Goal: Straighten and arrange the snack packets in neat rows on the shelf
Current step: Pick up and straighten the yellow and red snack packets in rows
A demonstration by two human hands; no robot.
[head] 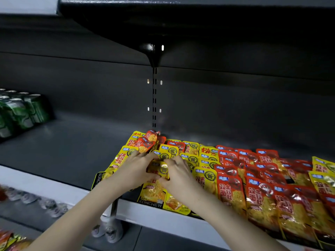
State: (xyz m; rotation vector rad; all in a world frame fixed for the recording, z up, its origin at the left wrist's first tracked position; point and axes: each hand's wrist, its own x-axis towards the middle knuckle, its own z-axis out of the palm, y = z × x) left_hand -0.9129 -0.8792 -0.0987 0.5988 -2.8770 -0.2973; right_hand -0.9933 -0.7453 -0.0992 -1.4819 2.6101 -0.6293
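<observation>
Yellow snack packets (204, 156) lie overlapping in rough rows on the dark shelf (72, 147). Red snack packets (253, 180) fill the rows to their right. A few red packets (147, 141) lie crooked on top of the yellow ones at the back left of the pile. My left hand (135, 171) and my right hand (176, 173) meet over the pile's left part. Both grip one small yellow packet (159, 169) between them, fingers curled round its sides. Under my hands, a yellow packet (153, 193) hangs over the shelf's front edge.
Green drink cans (20, 110) stand at the shelf's far left. The white front rail (41, 183) runs along the shelf edge. A lower shelf holds can tops (30, 198) and more packets (9, 240) at bottom left. Another shelf (181, 20) hangs overhead.
</observation>
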